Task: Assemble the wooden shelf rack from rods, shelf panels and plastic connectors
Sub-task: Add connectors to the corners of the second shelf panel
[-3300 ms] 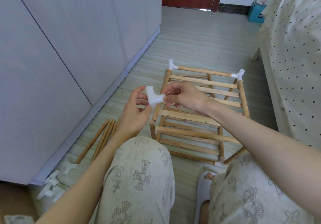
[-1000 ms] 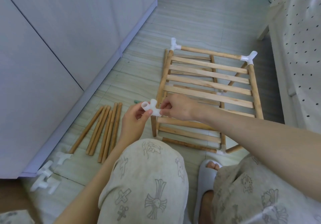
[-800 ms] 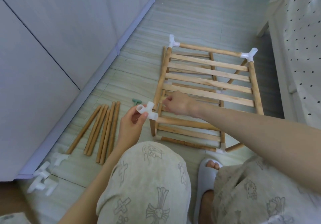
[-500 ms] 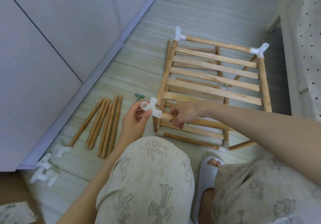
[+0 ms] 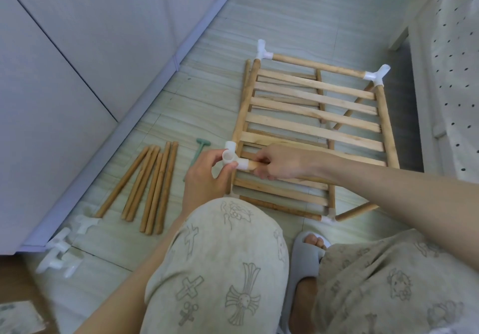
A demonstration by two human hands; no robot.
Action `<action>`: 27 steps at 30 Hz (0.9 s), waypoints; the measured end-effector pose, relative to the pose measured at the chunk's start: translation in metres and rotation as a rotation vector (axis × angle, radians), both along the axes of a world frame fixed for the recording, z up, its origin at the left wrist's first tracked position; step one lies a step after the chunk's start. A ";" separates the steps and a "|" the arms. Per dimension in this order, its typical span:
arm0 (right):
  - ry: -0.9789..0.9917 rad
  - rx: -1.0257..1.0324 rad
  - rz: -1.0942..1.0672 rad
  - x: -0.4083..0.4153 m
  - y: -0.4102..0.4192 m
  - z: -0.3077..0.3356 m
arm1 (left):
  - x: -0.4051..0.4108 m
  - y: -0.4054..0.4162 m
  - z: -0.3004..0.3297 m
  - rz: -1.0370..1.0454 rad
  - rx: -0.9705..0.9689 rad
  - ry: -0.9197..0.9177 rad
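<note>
A partly built wooden rack (image 5: pixel 313 118) lies flat on the floor, its slatted panel framed by rods, with white plastic connectors at both far corners (image 5: pixel 262 51). My left hand (image 5: pixel 204 175) pinches a white three-way connector (image 5: pixel 231 158) at the rack's near-left corner. One socket of it sits over the end of a wooden rod (image 5: pixel 252 164). My right hand (image 5: pixel 281 162) grips that rod just beside the connector. A second panel lies underneath, partly hidden.
Several loose rods (image 5: pixel 149 186) lie on the floor to the left, with a small green tool (image 5: pixel 198 152) beside them. Spare white connectors (image 5: pixel 61 249) sit by the white cabinet (image 5: pixel 77 61). A bed with a spotted cover (image 5: pixel 456 74) borders the right. My knees fill the foreground.
Both hands came down from in front of me to the rack's near-left corner. My right hand let go of the connector and took the rod, whose end now sits in the connector.
</note>
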State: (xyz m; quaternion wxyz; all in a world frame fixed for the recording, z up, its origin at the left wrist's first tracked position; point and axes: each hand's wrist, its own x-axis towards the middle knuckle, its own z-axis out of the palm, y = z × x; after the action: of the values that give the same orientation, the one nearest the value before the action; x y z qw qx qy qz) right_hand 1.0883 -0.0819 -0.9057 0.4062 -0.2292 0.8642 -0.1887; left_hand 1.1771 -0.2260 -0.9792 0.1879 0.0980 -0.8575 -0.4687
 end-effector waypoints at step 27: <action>0.122 -0.088 -0.039 0.005 -0.010 -0.024 | -0.009 -0.015 -0.028 -0.082 0.634 -0.213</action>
State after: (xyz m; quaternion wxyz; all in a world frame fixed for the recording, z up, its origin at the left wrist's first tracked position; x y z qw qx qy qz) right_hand 1.0929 -0.0923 -0.9296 0.3385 -0.2409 0.8826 -0.2201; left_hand 1.1685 -0.2413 -1.0069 0.0381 0.1653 -0.6871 -0.7065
